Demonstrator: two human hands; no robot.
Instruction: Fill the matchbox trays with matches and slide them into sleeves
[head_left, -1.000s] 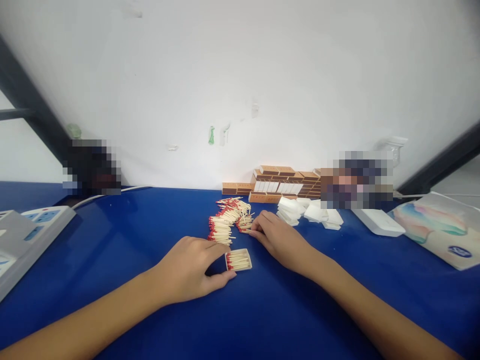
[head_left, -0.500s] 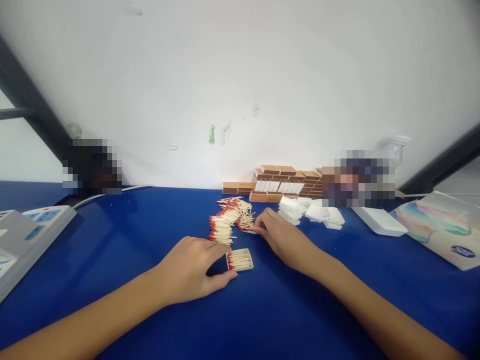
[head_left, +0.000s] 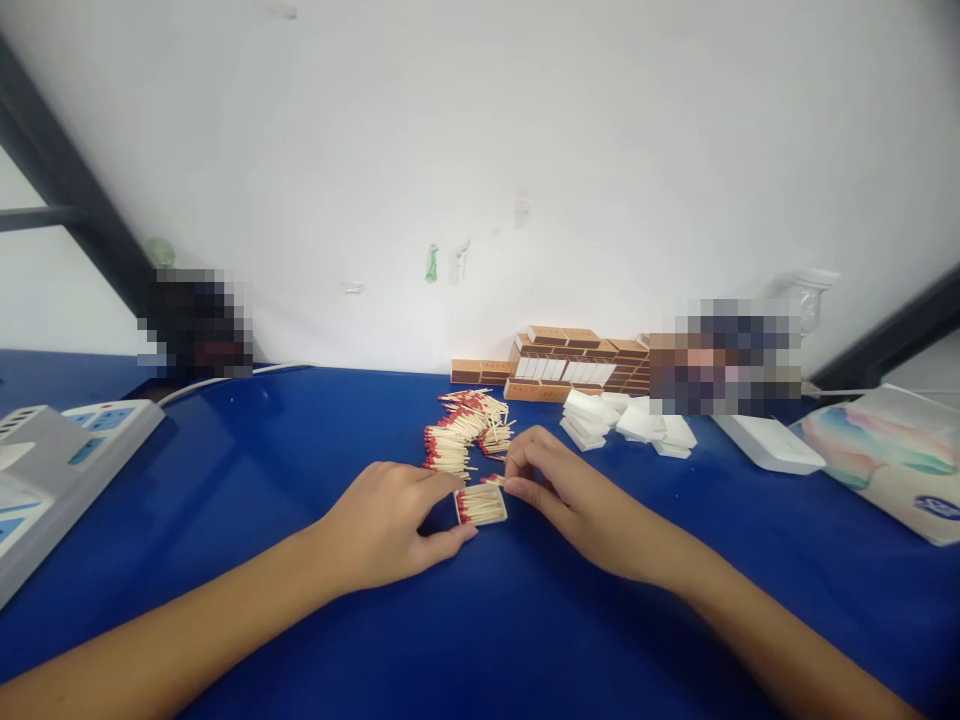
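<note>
My left hand [head_left: 390, 525] grips a small white matchbox tray [head_left: 504, 514] at its left end, thumb on the near side and fingers on the far side. Inside the tray lie several red-headed matches, heads to the left. Just past the tray's far right corner, my right hand [head_left: 574, 495] pinches a few matches [head_left: 493, 480] between thumb and fingertips, their red heads pointing left. Beyond both hands spreads a curved pile of loose matches [head_left: 454, 440] on the blue table [head_left: 360, 640].
Brown matchboxes [head_left: 551, 388] are stacked against the wall. White empty trays [head_left: 592, 410] lie in a heap right of the match pile. Farther right are a white box [head_left: 772, 445] and a tissue pack [head_left: 877, 450]. A grey-white device [head_left: 112, 420] stands at left.
My right hand has come from the match pile toward the tray, bringing a few matches in its fingers. My left hand still grips the tray. The view has shifted slightly.
</note>
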